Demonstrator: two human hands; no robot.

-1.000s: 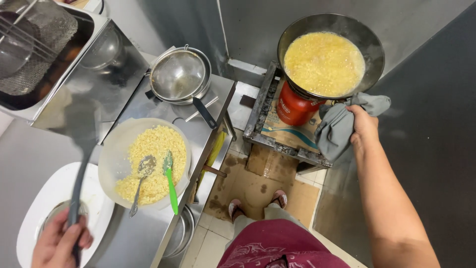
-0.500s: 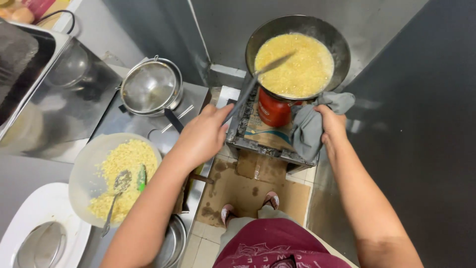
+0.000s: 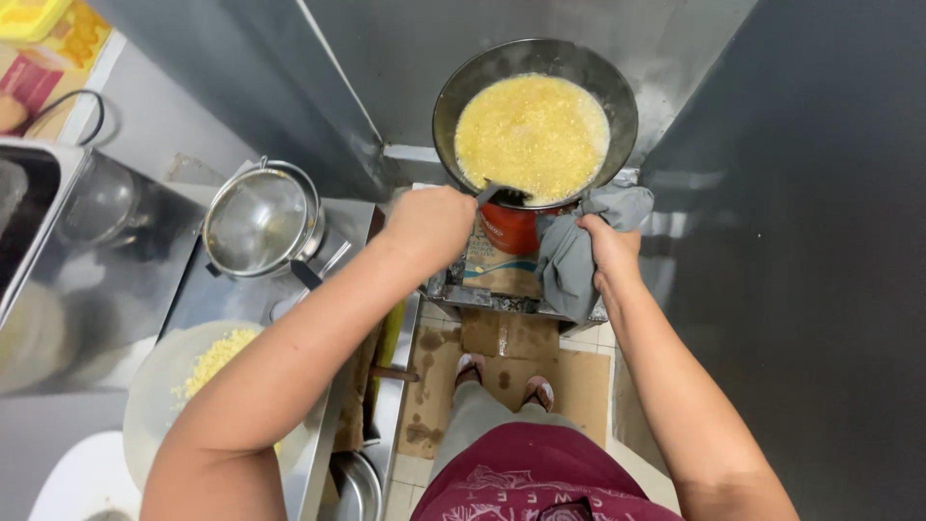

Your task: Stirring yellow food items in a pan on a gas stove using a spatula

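A dark round pan (image 3: 453, 106) full of bubbling yellow food (image 3: 532, 135) sits on a small burner ahead of me. My left hand (image 3: 431, 224) grips a dark utensil (image 3: 502, 196) whose end dips into the food at the pan's near edge. My right hand (image 3: 610, 253) clutches a grey cloth (image 3: 569, 260) bunched against the pan's near right rim. A red gas canister (image 3: 508, 230) shows under the pan.
On the steel counter at left stand a metal strainer pot (image 3: 258, 220) and a white bowl of yellow noodles (image 3: 207, 362), partly hidden by my left arm. A steel sink (image 3: 39, 207) lies at far left. Cardboard (image 3: 502, 338) covers the floor by my feet.
My left hand moved from a plate at lower left across to the pan, carrying the utensil, and now dips it into the food. The camera shifted right; my right hand stays on the cloth.
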